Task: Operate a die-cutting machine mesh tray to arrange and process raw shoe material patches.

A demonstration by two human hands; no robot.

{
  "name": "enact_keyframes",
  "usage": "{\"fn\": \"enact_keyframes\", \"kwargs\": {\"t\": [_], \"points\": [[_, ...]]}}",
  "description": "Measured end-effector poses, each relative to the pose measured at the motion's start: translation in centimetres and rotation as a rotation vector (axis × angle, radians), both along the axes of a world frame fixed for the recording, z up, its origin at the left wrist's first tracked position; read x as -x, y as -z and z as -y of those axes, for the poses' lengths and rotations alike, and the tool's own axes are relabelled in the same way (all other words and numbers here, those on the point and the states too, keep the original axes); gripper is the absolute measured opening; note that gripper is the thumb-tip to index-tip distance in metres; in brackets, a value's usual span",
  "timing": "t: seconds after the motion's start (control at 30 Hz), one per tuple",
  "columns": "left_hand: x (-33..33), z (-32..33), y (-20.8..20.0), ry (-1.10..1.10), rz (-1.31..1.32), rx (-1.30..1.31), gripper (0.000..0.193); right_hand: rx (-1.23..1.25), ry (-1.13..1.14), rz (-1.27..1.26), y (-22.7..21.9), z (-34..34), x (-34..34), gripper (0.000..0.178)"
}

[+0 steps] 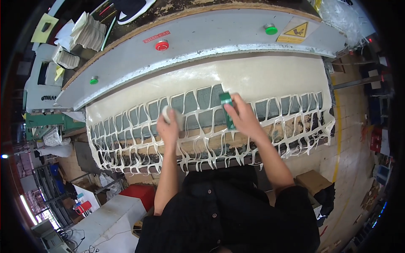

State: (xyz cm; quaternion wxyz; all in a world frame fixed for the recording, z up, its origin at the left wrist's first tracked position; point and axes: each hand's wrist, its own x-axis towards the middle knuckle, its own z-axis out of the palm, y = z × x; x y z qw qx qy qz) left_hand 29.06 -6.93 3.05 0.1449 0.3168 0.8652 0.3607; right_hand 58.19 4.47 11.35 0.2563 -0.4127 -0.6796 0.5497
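Note:
A wide cream sheet (270,74) lies over a grey-green cutting board (202,119). Its near half is a net of thin strips around rows of cut-out holes. My left hand (168,131), blurred by motion, is closed around off-white pieces (178,121), probably cut from the sheet; how many cannot be told. To its right, my right hand (246,119) grips a dark green, block-shaped tool (226,101) just above the net's far edge. Whether the tool touches the sheet is unclear.
Beyond the sheet runs a grey machine beam (219,36) with a red push button (162,45) and green buttons (271,29). Stacked off-white pieces (87,33) stand on the ledge at far left. A cardboard box (313,182) sits at lower right.

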Motion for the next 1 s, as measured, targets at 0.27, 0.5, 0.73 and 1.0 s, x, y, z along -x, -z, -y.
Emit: {"fn": "enact_keyframes", "kwargs": {"t": [0.27,0.5,0.73,1.0], "points": [[-5.6,-3.3,-2.3,0.248,-0.412,-0.252,0.071,-0.85,-0.132,0.784,7.2,-8.7,-3.5,0.022],[-13.0,-5.8,1.3,0.83,-0.061,-0.241,0.074,-0.626,0.02,0.532,12.9,-3.4,-3.9,0.022],[-15.3,-4.4,3.4,0.999,-0.02,-0.101,0.089,-0.615,0.152,0.418,13.9,-1.4,-4.2,0.021],[-15.6,-4.7,2.7,0.97,-0.001,-0.088,0.087,-0.637,0.156,0.373,14.8,-1.2,-4.5,0.02]]}}
